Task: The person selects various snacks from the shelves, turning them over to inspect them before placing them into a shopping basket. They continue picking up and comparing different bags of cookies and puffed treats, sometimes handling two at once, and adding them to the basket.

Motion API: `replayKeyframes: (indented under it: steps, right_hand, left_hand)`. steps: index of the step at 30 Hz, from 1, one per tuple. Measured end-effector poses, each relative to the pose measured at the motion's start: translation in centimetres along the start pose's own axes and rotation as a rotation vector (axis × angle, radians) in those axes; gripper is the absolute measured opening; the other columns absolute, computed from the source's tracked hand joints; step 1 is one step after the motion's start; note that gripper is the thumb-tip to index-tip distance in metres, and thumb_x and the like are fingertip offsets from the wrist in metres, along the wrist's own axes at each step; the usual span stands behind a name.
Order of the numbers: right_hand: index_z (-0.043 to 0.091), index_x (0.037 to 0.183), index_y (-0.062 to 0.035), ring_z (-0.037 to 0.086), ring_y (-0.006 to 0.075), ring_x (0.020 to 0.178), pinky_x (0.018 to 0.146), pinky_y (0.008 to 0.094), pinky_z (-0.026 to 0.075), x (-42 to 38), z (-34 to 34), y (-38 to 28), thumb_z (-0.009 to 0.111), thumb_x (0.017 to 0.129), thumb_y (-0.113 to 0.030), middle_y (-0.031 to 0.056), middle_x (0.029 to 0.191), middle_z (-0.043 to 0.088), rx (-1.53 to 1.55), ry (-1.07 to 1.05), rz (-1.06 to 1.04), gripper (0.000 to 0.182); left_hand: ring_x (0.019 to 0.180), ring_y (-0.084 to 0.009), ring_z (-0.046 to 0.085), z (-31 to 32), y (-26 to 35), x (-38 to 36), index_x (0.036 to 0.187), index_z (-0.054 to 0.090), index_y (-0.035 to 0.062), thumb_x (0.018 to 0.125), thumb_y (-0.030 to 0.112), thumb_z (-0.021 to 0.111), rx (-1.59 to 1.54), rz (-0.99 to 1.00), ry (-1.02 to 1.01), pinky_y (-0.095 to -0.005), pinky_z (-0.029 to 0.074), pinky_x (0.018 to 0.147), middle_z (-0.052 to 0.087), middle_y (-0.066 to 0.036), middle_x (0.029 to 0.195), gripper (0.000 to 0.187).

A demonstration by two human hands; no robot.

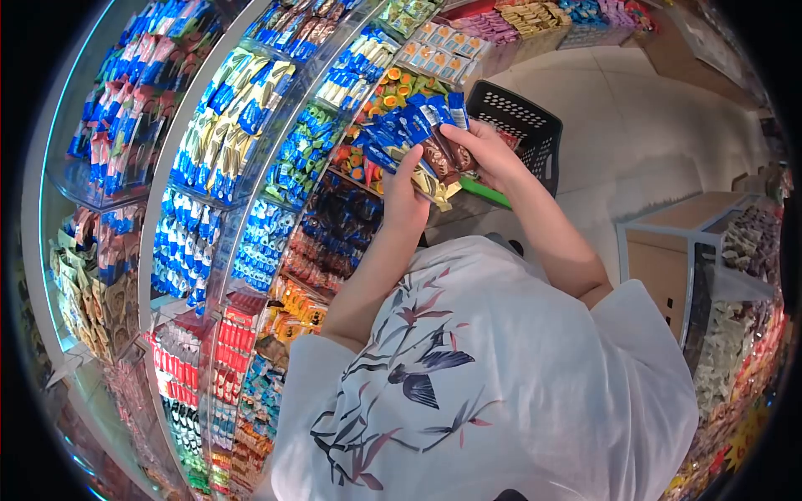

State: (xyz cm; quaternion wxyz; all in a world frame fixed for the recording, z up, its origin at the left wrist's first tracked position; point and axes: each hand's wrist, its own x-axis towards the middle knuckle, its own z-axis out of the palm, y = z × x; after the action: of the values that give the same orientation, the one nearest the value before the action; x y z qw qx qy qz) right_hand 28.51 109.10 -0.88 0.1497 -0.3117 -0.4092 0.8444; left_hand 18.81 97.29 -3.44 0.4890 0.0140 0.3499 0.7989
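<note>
Between my two hands is a fanned bunch of wrapped snack packets [409, 127], mostly blue, with brown and yellow ones at the lower side. My left hand [405, 196] closes on the bunch from the near left, thumb on top. My right hand [483, 150] grips its right side, thumb pressed over the blue and brown wrappers. The fingers beneath the packets are hidden. Just beyond my right hand stands a black shopping basket [522, 117] with a green handle [484, 191]; part of its inside is covered by my hand and the packets.
Curved, tiered shelves [159, 225] full of wrapped sweets run along my left. White boxed packs [441, 52] sit at the far end. At the right stands a brown display stand [660, 259] beside more wrapped sweets [743, 242]. Pale floor tiles [626, 125] lie beyond the basket.
</note>
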Motion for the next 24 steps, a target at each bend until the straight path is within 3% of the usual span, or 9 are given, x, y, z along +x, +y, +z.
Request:
replayKeyframes:
  steps: [3,10,14,15,19,22,23,24]
  right_hand:
    - [0.059,0.111,-0.0046,0.066,0.0128,0.086,0.076,0.0274,0.053,-2.2,-3.0,-0.9,0.062,0.09,-0.026,0.0062,0.099,0.067,0.102,-0.013,0.005,0.03]
    - [0.059,0.11,-0.0072,0.066,0.0135,0.083,0.073,0.028,0.054,-7.7,-15.2,-3.5,0.06,0.09,-0.025,0.0041,0.096,0.067,0.215,-0.04,0.128,0.027]
    - [0.057,0.113,-0.0042,0.062,0.0103,0.091,0.079,0.0263,0.05,-11.1,-20.8,-1.6,0.065,0.088,-0.021,0.0042,0.103,0.064,0.151,0.018,0.007,0.031]
    - [0.054,0.117,-0.003,0.058,0.0091,0.094,0.084,0.0254,0.047,-12.3,-22.0,-1.5,0.066,0.087,-0.02,0.0037,0.105,0.062,0.104,0.056,-0.005,0.037]
    - [0.046,0.125,-0.0027,0.056,0.0099,0.099,0.087,0.0256,0.045,-14.6,-27.3,0.8,0.069,0.086,-0.025,0.0053,0.109,0.06,-0.018,0.134,-0.023,0.051]
    - [0.042,0.128,-0.0024,0.055,0.0106,0.1,0.087,0.0262,0.045,-15.3,-29.5,0.5,0.071,0.085,-0.027,0.006,0.11,0.058,-0.227,0.167,0.141,0.058]
    - [0.04,0.129,-0.0025,0.055,0.0108,0.099,0.086,0.0264,0.045,-14.7,-29.9,1.6,0.071,0.085,-0.027,0.0058,0.109,0.057,-0.172,0.185,-0.06,0.059]
    - [0.04,0.129,-0.0026,0.055,0.0107,0.099,0.086,0.0264,0.045,-13.8,-30.5,1.4,0.071,0.085,-0.027,0.0056,0.109,0.057,-0.18,0.207,-0.042,0.059]
  left_hand:
    - [0.106,-0.0202,0.059,3.6,-2.9,-1.4,0.123,0.049,0.0083,0.089,0.004,0.056,0.021,0.062,0.074,-0.0367,0.05,0.09,0.059,-0.006,0.117,0.035]
    - [0.107,-0.0192,0.059,10.7,-14.8,-3.5,0.125,0.048,0.009,0.091,0.007,0.056,0.07,0.091,0.104,-0.0361,0.05,0.09,0.058,-0.005,0.118,0.036]
    - [0.106,-0.0165,0.058,12.9,-20.9,-4.3,0.124,0.048,0.0052,0.089,0.003,0.059,0.064,-0.061,0.106,-0.0324,0.048,0.091,0.058,-0.004,0.116,0.037]
    - [0.104,-0.0153,0.059,13.1,-22.6,-4.5,0.123,0.048,0.0048,0.092,0.006,0.057,0.085,-0.083,0.028,-0.0313,0.048,0.089,0.058,-0.004,0.114,0.033]
    - [0.103,-0.0137,0.058,14.2,-27.4,-5.1,0.124,0.049,0.0077,0.097,0.017,0.052,0.082,-0.307,0.049,-0.0304,0.048,0.087,0.058,-0.003,0.111,0.029]
    - [0.099,-0.0166,0.06,14.5,-29.7,-4.0,0.123,0.05,0.0084,0.098,0.029,0.05,0.148,-0.388,0.132,-0.0329,0.05,0.085,0.06,-0.004,0.109,0.032]
    - [0.1,-0.0164,0.06,14.3,-30.5,-3.3,0.124,0.049,0.0092,0.098,0.03,0.049,0.171,-0.393,0.157,-0.0326,0.05,0.085,0.06,-0.004,0.11,0.033]
    - [0.101,-0.0161,0.06,14.1,-31.3,-2.4,0.124,0.049,0.0099,0.098,0.03,0.049,0.191,-0.401,0.182,-0.0323,0.049,0.085,0.06,-0.004,0.11,0.033]
